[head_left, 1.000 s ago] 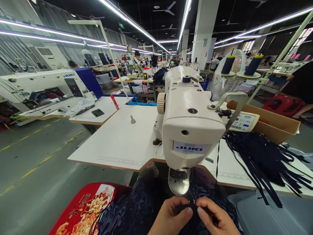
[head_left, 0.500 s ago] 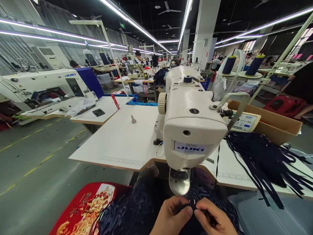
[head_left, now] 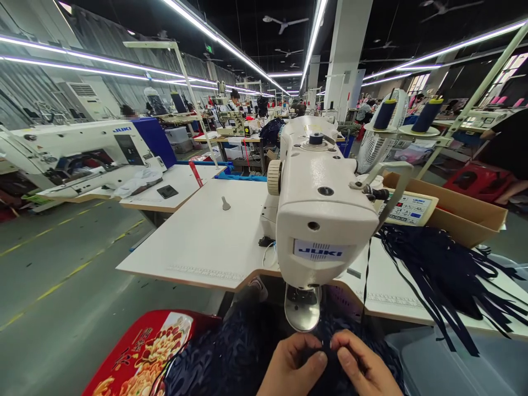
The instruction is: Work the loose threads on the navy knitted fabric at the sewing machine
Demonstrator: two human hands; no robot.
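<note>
My left hand [head_left: 295, 363] and my right hand [head_left: 365, 363] are close together at the bottom, just below the sewing machine's metal plate [head_left: 302, 309]. Both pinch, thumb against forefinger, on what looks like a thin navy strap; the dark cloth behind makes it hard to pick out. Tiny light glints show at the fingertips, too small to name. Under and around the hands lies a heap of navy straps [head_left: 223, 352] across the lap. The white JUKI machine head [head_left: 325, 225] stands directly in front.
More navy straps [head_left: 437, 269] drape over the table's right edge, by a cardboard box [head_left: 474, 217] and control panel [head_left: 408, 208]. A small metal piece [head_left: 225, 204] lies on the white tabletop [head_left: 198, 236]. At lower left is a red floral surface [head_left: 152, 352]; at lower right, a grey bin [head_left: 437, 357].
My hands have drawn slightly apart, the right one shifting a little to the right. A pale ring-like glint between the fingers earlier now shows only as small specks. The camera view has shifted slightly.
</note>
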